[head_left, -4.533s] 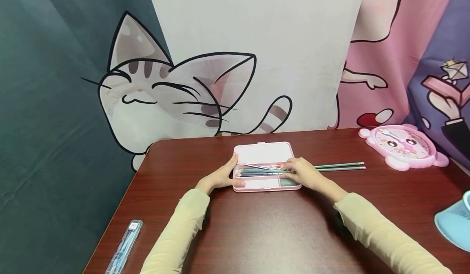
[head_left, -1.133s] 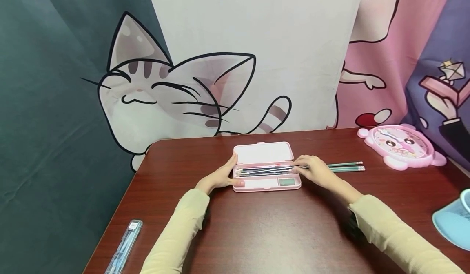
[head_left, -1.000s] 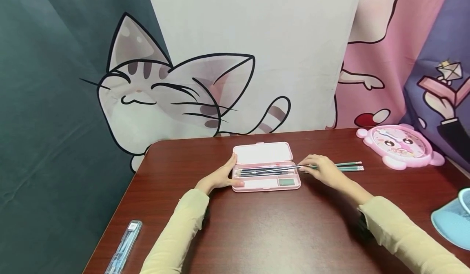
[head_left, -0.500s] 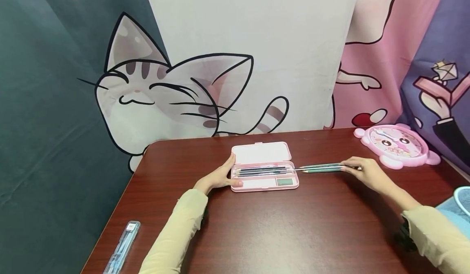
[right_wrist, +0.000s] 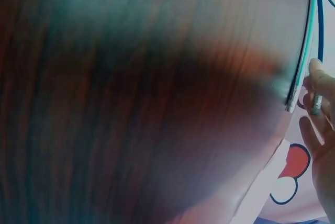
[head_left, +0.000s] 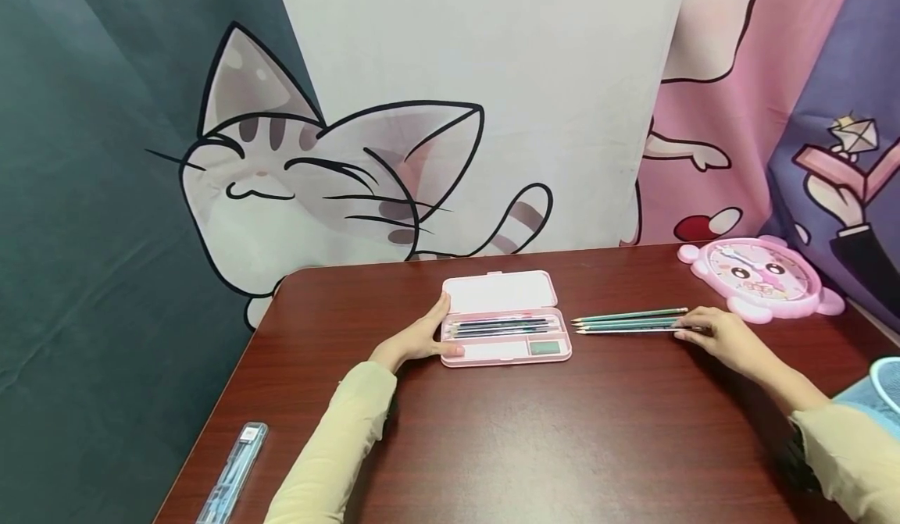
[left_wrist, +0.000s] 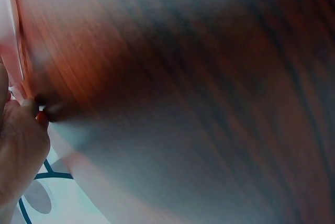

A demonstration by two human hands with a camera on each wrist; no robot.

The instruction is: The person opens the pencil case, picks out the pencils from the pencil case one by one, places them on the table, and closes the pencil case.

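Cat-printed cloth (head_left: 351,172) hangs behind the brown table (head_left: 534,438), where a pink pencil case (head_left: 495,350) lies open. The left hand (head_left: 415,342) grips its left side, likely steadying it; the right hand (head_left: 724,340) pinches a pencil (head_left: 626,331) near its end, apparently keeping it level beside the green pencils (head_left: 626,315).

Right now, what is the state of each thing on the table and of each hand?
Pink pencil case: open, lid laid back
Pencils inside: lying lengthwise
Greenish block: in the front right compartment
Loose pencils: lying beside the case, points toward it
Left hand: holding the case's left end
Right hand: pinching one pencil's end
Clear box: looks closed
Pink clock: face showing, time unreadable
Blue mesh thing: partly hidden
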